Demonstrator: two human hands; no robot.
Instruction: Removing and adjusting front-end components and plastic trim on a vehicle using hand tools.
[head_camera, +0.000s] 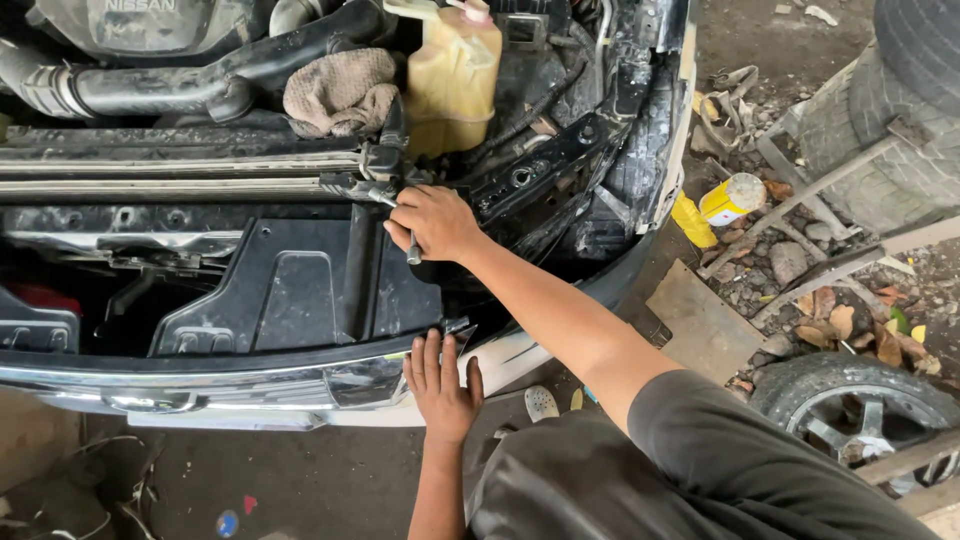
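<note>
Ratchet (400, 205) at the radiator support (180, 165) is gripped in your right hand (432, 222), mid-turn on a bolt; left hand (441, 385) lies flat on the bumper (250, 385), so brace and swing next.

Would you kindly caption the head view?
Right hand grips a ratchet wrench in the engine bay; left hand rests on the bumper.

Along the bottom of the frame runs a dark, stained concrete floor (300, 480), with loose pale cables (100, 500) at the lower left. The right side is rough ground (790, 270) of stones, dirt and dry leaves in daylight. A stack of worn tyres (890, 110) fills the upper right behind a slanting metal frame (800, 200). A wheel with a silver rim (860, 410) lies at the lower right, and a flat rusty board (700, 320) rests beside the gravel.
</note>
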